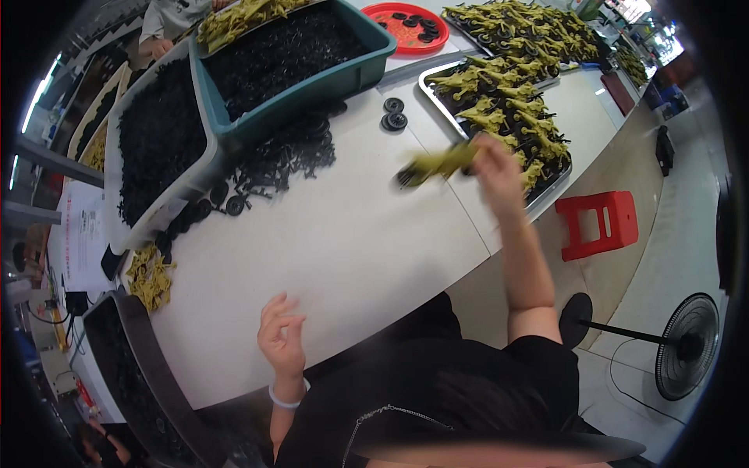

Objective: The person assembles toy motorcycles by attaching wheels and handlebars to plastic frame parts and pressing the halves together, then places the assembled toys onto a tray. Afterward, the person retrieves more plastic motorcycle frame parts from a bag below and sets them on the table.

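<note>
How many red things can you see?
2: a round red tray holding black wheels at the far end of the white table, and a red plastic stool on the floor to the right of it. Others may be hidden.

White table (351, 242) — teal bin (312, 82), metal tray (437, 97), red plate (390, 15), loose black wheels (392, 114).

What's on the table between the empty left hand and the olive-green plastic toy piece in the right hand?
Nothing: in the head view, only bare white tabletop lies between the left hand and the olive-green plastic toy piece held by the right hand.
</note>
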A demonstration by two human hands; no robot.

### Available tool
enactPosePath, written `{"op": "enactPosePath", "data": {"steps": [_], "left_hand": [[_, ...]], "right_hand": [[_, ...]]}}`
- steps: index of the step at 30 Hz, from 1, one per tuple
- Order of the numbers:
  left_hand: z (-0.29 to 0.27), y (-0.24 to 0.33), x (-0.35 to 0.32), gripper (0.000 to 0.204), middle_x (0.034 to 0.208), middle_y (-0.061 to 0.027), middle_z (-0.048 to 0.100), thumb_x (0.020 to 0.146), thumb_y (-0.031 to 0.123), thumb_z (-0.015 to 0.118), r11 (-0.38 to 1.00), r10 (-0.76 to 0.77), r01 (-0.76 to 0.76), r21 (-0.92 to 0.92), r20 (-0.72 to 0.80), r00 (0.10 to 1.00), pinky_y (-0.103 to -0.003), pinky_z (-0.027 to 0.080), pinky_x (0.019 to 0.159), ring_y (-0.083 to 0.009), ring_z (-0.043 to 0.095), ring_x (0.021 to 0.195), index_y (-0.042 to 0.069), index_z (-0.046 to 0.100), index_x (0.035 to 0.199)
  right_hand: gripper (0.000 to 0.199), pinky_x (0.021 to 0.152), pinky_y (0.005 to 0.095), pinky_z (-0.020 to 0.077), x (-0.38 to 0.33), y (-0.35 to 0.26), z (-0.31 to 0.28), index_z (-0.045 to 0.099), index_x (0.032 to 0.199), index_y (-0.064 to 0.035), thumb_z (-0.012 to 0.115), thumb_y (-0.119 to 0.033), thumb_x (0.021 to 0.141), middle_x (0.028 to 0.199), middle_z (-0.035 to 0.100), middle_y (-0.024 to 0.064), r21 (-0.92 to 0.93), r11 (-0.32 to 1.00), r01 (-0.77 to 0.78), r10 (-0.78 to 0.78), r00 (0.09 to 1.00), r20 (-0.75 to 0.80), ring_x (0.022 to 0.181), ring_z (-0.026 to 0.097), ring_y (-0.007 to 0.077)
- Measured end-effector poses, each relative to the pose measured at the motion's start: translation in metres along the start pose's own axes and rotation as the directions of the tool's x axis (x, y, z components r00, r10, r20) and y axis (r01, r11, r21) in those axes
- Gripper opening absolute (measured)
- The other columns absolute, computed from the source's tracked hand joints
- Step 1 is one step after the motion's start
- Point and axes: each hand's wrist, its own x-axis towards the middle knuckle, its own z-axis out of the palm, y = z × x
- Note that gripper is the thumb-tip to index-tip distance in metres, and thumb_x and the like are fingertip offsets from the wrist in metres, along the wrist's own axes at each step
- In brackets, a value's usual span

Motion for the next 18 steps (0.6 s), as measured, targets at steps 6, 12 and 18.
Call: {"op": "enactPosePath", "data": {"steps": [6, 12, 18], "left_hand": [[-0.003, -0.013, -0.015, 0.031, 0.075, -0.01, 0.062, 0.091, 0.015, 0.045, 0.995, -0.043, 0.05, 0.088, -0.073, 0.996, -0.037, 0.043, 0.081, -0.0306, 0.057, 0.096, -0.001, 0.059, 0.069], [-0.001, -0.005, -0.022, 0.021, 0.076, -0.0132, 0.062, 0.088, 0.009, 0.05, 0.958, 0.071, -0.06, 0.281, -0.03, 0.997, -0.041, 0.044, 0.084, -0.034, 0.058, 0.091, -0.001, 0.062, 0.074], [-0.007, -0.024, -0.028, 0.016, 0.078, -0.0124, 0.058, 0.079, 0.008, 0.066, 0.932, 0.272, -0.253, 0.259, -0.037, 0.962, -0.04, 0.043, 0.071, -0.0303, 0.055, 0.076, 0.003, 0.054, 0.069]], "right_hand": [[0.029, 0.075, 0.0223, 0.0439, 0.15, 0.015, -0.146, 0.062, 0.111, 0.0003, 0.06, -0.019, 0.09, 0.093, 0.063, 0.0003, -0.517, 0.837, -0.179, 0.158, 0.984, -0.085, 0.083, 0.055, 0.0081], [0.028, 0.079, 0.0335, 0.049, 0.204, 0.068, -0.147, 0.066, 0.103, -0.0035, 0.066, -0.023, 0.082, 0.095, 0.068, 0.0126, -0.878, 0.479, -0.004, 0.059, 0.998, 0.028, 0.087, 0.065, 0.0223], [0.035, 0.09, 0.0281, 0.0467, 0.171, 0.029, -0.119, 0.057, 0.123, -0.0048, 0.059, -0.017, 0.091, 0.119, 0.06, 0.0102, -0.656, 0.672, 0.344, -0.301, 0.936, 0.183, 0.105, 0.059, 0.018]]}}
